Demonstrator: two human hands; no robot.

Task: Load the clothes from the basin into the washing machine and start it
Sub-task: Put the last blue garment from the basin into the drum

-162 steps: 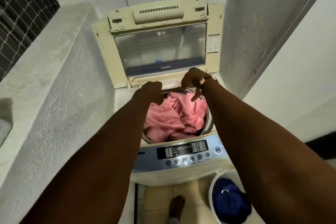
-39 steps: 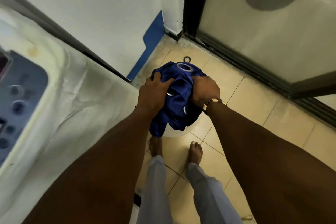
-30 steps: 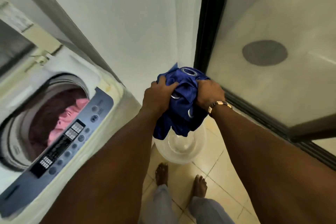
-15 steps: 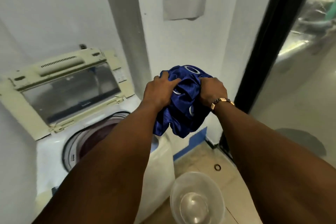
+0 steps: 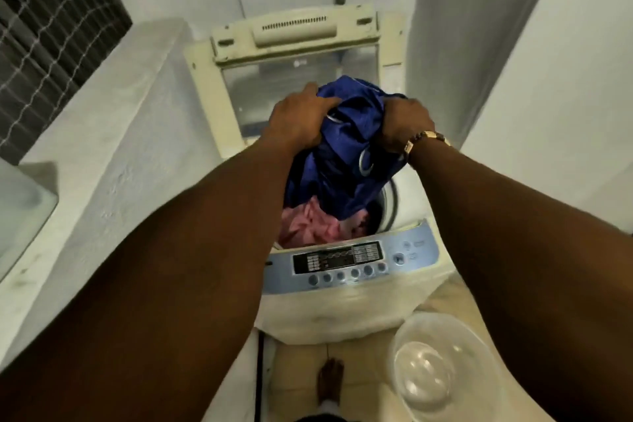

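Blue cloth (image 5: 346,154), bunched into a shiny wad with pale ring shapes on it, hangs over the open drum of the washing machine (image 5: 342,305), its lower end dipping toward the pink laundry (image 5: 311,229) already lying inside. The person's left hand (image 5: 298,120) clamps the bundle from one side, fingers curled into the folds, and the right hand (image 5: 404,123) grips it from the other (a beaded bracelet (image 5: 424,140) sits at that wrist). Behind the hands the lid (image 5: 294,44) stands propped upright against the wall. The control panel (image 5: 349,264) with its row of round buttons runs along the machine's near edge. Down on the tiled floor, just beside the machine's front corner, sits the clear plastic basin (image 5: 442,363), with nothing in it. A bare foot (image 5: 330,384) stands near it.
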